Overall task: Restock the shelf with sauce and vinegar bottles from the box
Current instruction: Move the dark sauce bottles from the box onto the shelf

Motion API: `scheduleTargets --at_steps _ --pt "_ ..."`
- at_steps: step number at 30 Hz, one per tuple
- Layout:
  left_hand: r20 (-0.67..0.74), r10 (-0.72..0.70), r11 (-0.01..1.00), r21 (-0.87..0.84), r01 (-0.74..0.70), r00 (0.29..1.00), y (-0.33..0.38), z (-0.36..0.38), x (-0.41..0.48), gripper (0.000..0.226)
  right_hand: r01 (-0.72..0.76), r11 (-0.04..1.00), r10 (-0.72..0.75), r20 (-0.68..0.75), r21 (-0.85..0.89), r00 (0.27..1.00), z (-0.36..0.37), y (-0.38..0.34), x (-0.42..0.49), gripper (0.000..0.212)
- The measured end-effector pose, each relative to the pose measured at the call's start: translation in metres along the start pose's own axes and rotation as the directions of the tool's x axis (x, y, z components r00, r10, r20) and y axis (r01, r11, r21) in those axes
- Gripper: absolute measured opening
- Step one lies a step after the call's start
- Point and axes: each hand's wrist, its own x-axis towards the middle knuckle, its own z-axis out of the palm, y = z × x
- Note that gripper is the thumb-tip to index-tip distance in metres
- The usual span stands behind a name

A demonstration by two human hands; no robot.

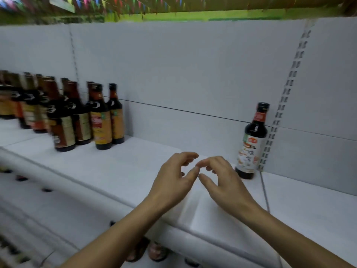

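White shop shelving fills the frame: a long shelf (119, 167) runs from lower left to right, backed by a pale panel (173, 64) with a slotted upright (286, 97) at the right. Coloured bunting (116, 1) hangs blurred along the top edge. At the left of the frame a cluster of dark sauce bottles (83, 117) with orange labels stands upright in rows. A lone bottle (251, 144), dark with a white label, stands at the right, just beside the upright and well apart from the cluster. Near the centre, the left hand (173, 178) and right hand (222, 180) hover close together above the shelf, fingertips nearly meeting. Each grip is loose, fingers gently curved, holding nothing. The box is not in view. The step in hand looks like fetching the next bottle. To do it well, take each bottle round its body, set it upright beside the lone bottle with the label facing out, and build the row toward the cluster without knocking neighbours. Dark caps (21, 178) on a lower shelf show at lower left
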Motion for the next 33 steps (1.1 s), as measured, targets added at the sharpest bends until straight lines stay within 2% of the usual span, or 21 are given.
scheduleTargets --at_steps 8,14,19,25,33 --pt "-0.250 -0.036 0.990 0.123 0.069 0.968 -0.027 -0.135 -0.080 0.041 0.207 0.952 -0.231 0.085 0.224 0.969 0.083 -0.130 0.019 0.030" --pt "-0.398 -0.096 0.962 0.198 0.188 0.912 -0.039 -0.218 -0.147 0.041 0.257 0.863 -0.338 0.118 0.436 0.934 0.139 -0.216 0.012 0.027" --pt "-0.504 -0.143 0.924 0.240 0.297 0.852 -0.044 -0.272 -0.211 0.042 0.283 0.760 -0.452 0.164 0.585 0.877 0.178 -0.282 -0.003 0.028" --pt "-0.646 -0.193 0.859 0.252 0.445 0.738 -0.051 -0.309 -0.276 0.042 0.254 0.679 -0.565 0.269 0.689 0.780 0.217 -0.338 -0.027 0.029" --pt "-0.791 -0.275 0.746 0.183 0.640 0.547 -0.062 -0.317 -0.338 0.044 0.144 0.591 -0.690 0.405 0.794 0.599 0.276 -0.377 -0.055 0.028"
